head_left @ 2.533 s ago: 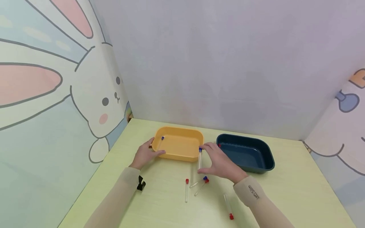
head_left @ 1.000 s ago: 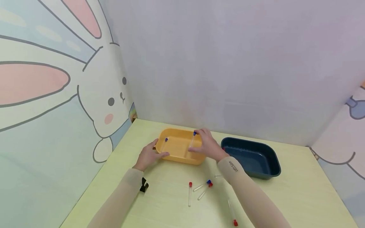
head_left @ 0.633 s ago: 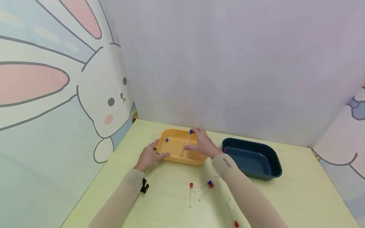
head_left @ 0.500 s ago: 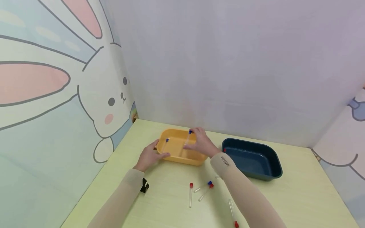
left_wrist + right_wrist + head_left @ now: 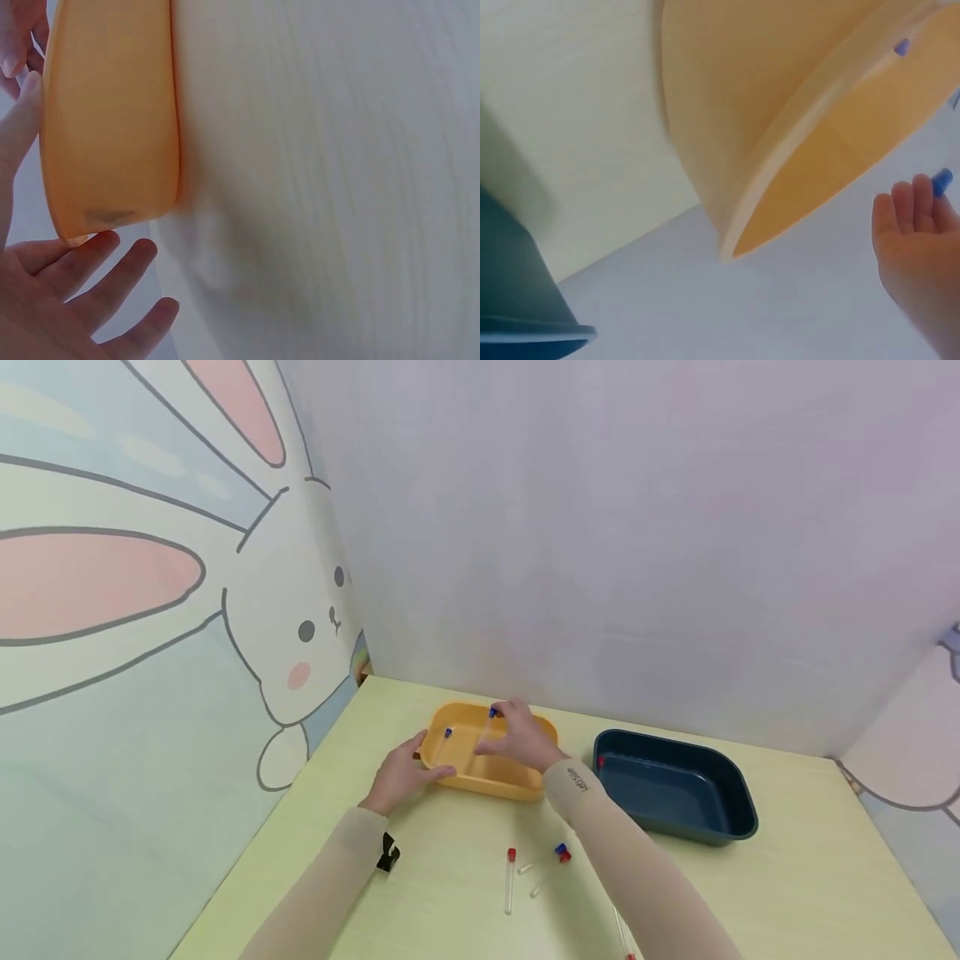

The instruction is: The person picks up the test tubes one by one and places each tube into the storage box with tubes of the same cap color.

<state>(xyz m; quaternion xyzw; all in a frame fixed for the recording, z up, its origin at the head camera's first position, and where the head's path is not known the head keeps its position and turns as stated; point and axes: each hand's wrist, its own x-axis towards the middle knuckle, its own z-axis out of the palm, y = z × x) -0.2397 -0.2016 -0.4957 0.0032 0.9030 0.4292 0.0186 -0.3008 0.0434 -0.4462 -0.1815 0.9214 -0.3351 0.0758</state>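
My left hand (image 5: pixel 399 774) holds the left end of a yellow plastic tray (image 5: pixel 487 787), thumb over the front rim and fingers against the end wall. Over the tray, my right hand (image 5: pixel 522 739) pinches a blue-capped test tube (image 5: pixel 486 727) lengthwise, cap up and tilted, between fingertips and thumb. In the right wrist view its blue cap (image 5: pixel 941 182) shows at the fingertips. Another tube with a blue cap (image 5: pixel 448 732) lies inside the tray's left side. A red-capped test tube (image 5: pixel 510 883) lies on the table in front.
Right of the yellow tray stands a dark blue tray (image 5: pixel 678 828) with a red cap (image 5: pixel 601 762) at its left end. Near my right sleeve lie a blue cap (image 5: pixel 560 848) and a red cap (image 5: pixel 566 858) close together, and another tube (image 5: pixel 622 930). Walls enclose the table's back and sides.
My right hand has carried the blue-capped test tube leftward from in front of the yellow tray to over its inside. The left hand stays on the tray; the head view has shifted slightly.
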